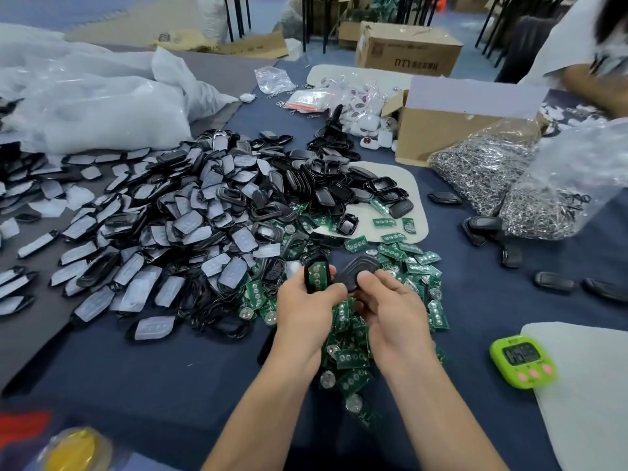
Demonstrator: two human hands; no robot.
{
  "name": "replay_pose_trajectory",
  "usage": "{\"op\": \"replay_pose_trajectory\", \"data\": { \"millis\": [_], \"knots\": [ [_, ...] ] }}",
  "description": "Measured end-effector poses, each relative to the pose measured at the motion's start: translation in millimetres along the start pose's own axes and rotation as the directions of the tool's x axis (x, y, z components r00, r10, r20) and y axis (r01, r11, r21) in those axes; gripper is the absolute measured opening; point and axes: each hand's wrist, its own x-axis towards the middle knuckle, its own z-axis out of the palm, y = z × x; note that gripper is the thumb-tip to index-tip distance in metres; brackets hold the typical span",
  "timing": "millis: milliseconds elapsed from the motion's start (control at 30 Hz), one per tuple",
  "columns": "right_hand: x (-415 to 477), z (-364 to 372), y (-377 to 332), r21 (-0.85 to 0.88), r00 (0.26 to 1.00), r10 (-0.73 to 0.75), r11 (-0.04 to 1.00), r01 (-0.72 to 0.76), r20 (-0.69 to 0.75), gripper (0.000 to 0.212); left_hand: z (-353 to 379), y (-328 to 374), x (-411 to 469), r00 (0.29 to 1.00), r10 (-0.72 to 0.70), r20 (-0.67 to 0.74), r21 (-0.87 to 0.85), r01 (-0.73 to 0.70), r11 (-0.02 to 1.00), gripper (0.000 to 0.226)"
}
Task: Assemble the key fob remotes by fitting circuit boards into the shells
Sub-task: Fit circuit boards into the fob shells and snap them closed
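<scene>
Grips in the left hand (302, 307) an upright black shell half (308, 278) with a green circuit board (319, 275) seated inside, facing the camera. Pinches in the right hand (394, 311) a second black shell half (358, 270), just beside the first. Holds both above the heap of loose boards (350, 355) on the blue table (170, 368).
</scene>
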Motion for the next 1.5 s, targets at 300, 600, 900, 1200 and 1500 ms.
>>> {"op": "replay_pose_trajectory", "data": {
  "millis": [300, 600, 900, 1200, 1500],
  "knots": [
    [1, -35, -24, -0.674, 0.824, -0.472, 0.500, 0.544, 0.314, 0.049, -17, 5, 12, 0.996, -0.006, 0.094, 0.241, -0.017, 0.970, 0.025],
    [3, -37, -7, -0.711, 0.794, -0.386, 0.368, 0.599, 0.470, 0.050, -28, 12, 19, 0.947, 0.017, 0.321, 0.253, -0.103, 0.962, 0.029],
    [2, -38, 11, 0.131, 0.961, 0.007, 0.990, -0.045, 0.278, 0.037, -15, 28, 11, 0.872, -0.015, 0.490, -0.040, 0.040, 0.998, 0.024],
    [8, -39, 6, 0.335, 0.963, 0.096, 0.925, -0.179, 0.251, 0.022, -5, 11, 14, 0.982, 0.074, 0.176, 0.172, -0.104, 0.979, 0.023],
    [3, -34, 13, 0.102, 0.978, -0.042, 0.995, 0.021, 0.203, 0.042, -13, 13, 12, 0.961, 0.273, 0.053, 0.469, -0.266, 0.842, 0.035]
  ]
}}
